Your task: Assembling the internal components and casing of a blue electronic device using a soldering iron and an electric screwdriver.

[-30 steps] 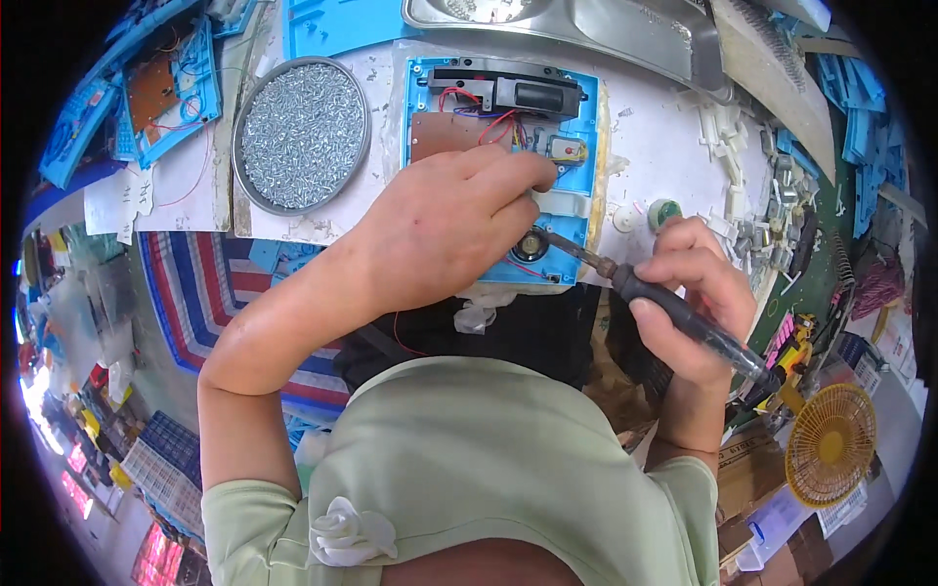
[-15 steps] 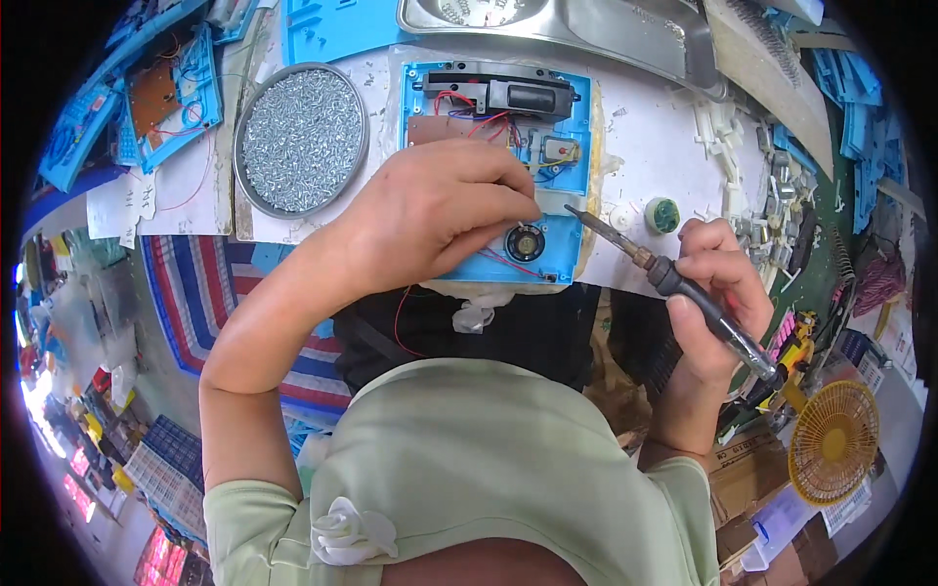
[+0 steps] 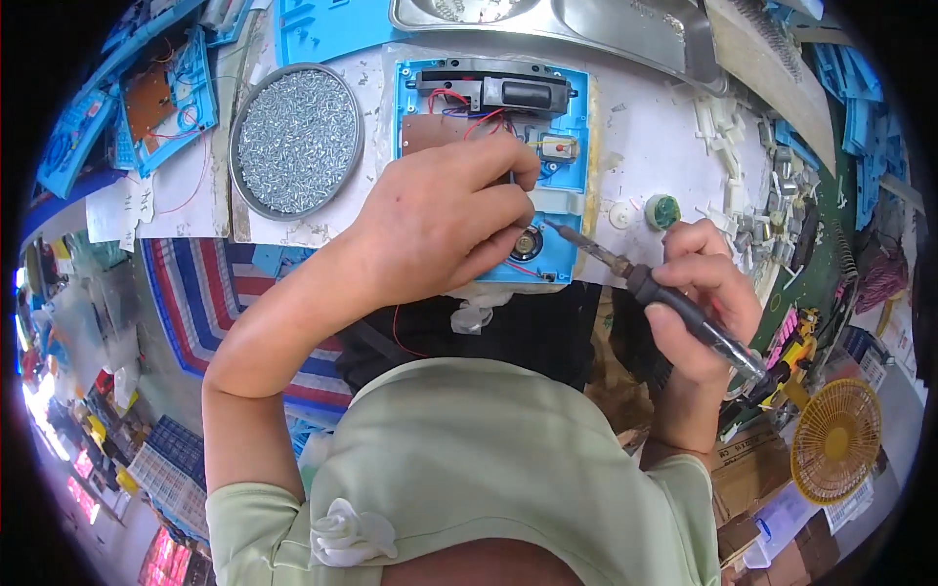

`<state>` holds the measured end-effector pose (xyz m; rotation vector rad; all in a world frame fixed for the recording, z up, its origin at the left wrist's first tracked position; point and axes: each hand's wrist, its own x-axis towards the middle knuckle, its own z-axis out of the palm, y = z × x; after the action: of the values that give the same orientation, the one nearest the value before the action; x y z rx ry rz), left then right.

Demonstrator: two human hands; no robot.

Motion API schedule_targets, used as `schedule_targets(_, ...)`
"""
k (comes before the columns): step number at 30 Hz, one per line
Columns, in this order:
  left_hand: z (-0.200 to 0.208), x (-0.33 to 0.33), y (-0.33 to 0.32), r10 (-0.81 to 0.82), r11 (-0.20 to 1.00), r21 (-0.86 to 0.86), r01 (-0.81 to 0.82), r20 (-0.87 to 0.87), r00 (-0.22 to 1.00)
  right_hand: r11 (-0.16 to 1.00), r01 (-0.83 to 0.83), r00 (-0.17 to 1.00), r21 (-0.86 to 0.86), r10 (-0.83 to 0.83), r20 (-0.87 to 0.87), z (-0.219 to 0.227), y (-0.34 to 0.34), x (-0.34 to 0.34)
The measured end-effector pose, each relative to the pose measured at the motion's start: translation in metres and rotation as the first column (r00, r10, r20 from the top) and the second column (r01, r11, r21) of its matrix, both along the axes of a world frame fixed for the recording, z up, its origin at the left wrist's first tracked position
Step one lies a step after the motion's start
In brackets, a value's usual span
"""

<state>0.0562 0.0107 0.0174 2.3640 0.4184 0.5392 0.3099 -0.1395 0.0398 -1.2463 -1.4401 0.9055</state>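
Observation:
A blue plastic casing [image 3: 578, 220] lies open before me, with a brown circuit board [image 3: 426, 134], thin red wires, a small motor [image 3: 559, 148] and a round black speaker [image 3: 529, 244] inside. Over its left half is my left hand [image 3: 440, 220], fingers curled and pinched near the speaker; whatever they hold is hidden. My right hand [image 3: 711, 308] grips a soldering iron [image 3: 672, 301] by its dark handle. The iron's tip points left over the casing, close to the speaker and just right of the left fingertips.
A round tray of small screws [image 3: 297, 142] stands to the left. Metal trays [image 3: 625, 39] line the back. A small green-filled pot [image 3: 662, 212], white plastic parts [image 3: 721, 137] and small metal motors [image 3: 782, 186] lie to the right. A yellow fan [image 3: 835, 439] stands at lower right.
The soldering iron and my right hand have shifted slightly left, bringing the tip over the casing. My left fingers have moved a little left, and the casing has shifted slightly left.

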Motion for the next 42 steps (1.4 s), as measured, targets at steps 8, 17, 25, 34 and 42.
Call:
schedule_targets(8, 0.0, 0.0, 0.0, 0.003, 1.0, 0.014, -0.003, -0.014, 1.0, 0.999, -0.035, 0.996, 0.006, 0.035, 0.084, 0.001, 0.004, -0.004)
schedule_targets(17, 0.002, 0.001, 0.001, -0.007, 1.0, 0.011, 0.008, -0.031, 0.999, 0.999, -0.021, 0.995, -0.045, 0.025, 0.094, 0.005, 0.006, -0.008)
schedule_targets(25, 0.006, 0.005, 0.002, -0.017, 1.0, 0.001, 0.017, -0.066, 0.998, 0.99, 0.048, 0.979, -0.135, -0.02, 0.204, 0.025, 0.006, -0.021)
schedule_targets(34, 0.01, 0.006, 0.004, -0.029, 1.0, -0.001, 0.029, -0.093, 0.995, 0.99, 0.114, 0.992, -0.079, -0.109, 0.058, 0.021, -0.006, -0.016)
schedule_targets(42, 0.011, 0.004, 0.005, -0.05, 0.999, 0.004, 0.05, -0.096, 0.994, 0.995, 0.095, 0.994, 0.014, -0.094, -0.055, 0.009, -0.01, -0.006)
